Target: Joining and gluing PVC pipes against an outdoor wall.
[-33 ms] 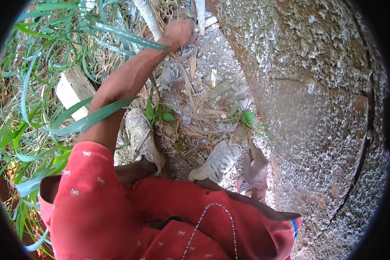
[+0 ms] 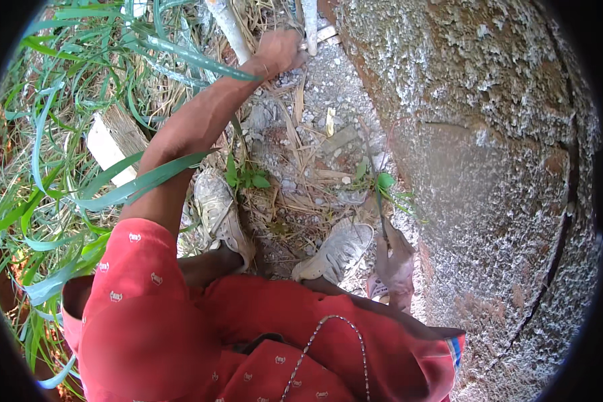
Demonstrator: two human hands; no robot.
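In the head view, my landmark is the rough, mottled grey-brown wall [image 2: 482,100] rising on the right. Just left of its upper edge, I see the person's left hand [image 2: 278,51], fingers folded in around the near end of a narrow, pale, flat bar [image 2: 327,33]. That bar reaches from the fist to the wall's edge, passing behind a slim, whitish post [image 2: 311,23]. A second, thicker whitish pole [image 2: 229,30] slants farther left of the wall, close to the wrist.

Against the wall's foot, in shade, is what I take to be the right hand [image 2: 396,261]. A thin, dark stick [image 2: 380,204] runs up from it alongside the wall; I cannot tell how tight the fingers are.

On the gravelly ground left of the wall I make out a small yellowish piece [image 2: 330,122] and, just beside it, a flat grey slab [image 2: 340,139]. One dusty white shoe [image 2: 338,251] stands near the wall; the other dusty white shoe [image 2: 216,204] is farther from it. Well apart from the wall lies a white-faced, brown-sided block [image 2: 110,147] among long green blades [image 2: 151,179].
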